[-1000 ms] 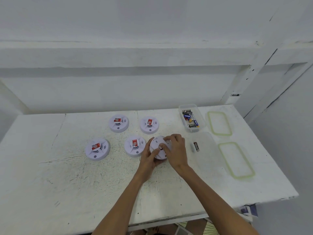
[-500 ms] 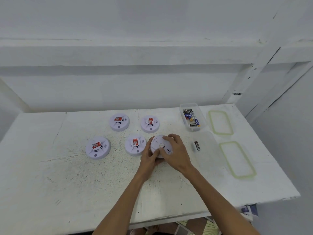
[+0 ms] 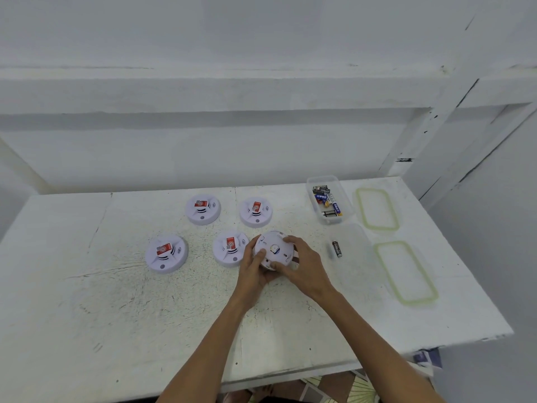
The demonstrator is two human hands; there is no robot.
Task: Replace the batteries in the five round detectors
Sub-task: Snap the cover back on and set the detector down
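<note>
Both hands on fifth detector (image 3: 273, 251), underside up, tilted toward camera, right of the front-row pair.

Left hand (image 3: 253, 271) grips its left/lower edge, thumb on the back face; right hand (image 3: 305, 269) wraps the right edge. Centre of the back shows a small yellowish-blue patch, too blurred to identify. Four other detectors (image 3: 166, 253) sit face up on the table (image 3: 116, 315), each with a red sticker, text unreadable. Loose battery (image 3: 336, 248) lies right of the hands, label illegible. Clear tub (image 3: 345, 210) holds more batteries, blue and black wrappers, print too small. Two green-rimmed lids (image 3: 377, 209) at far right.
</note>
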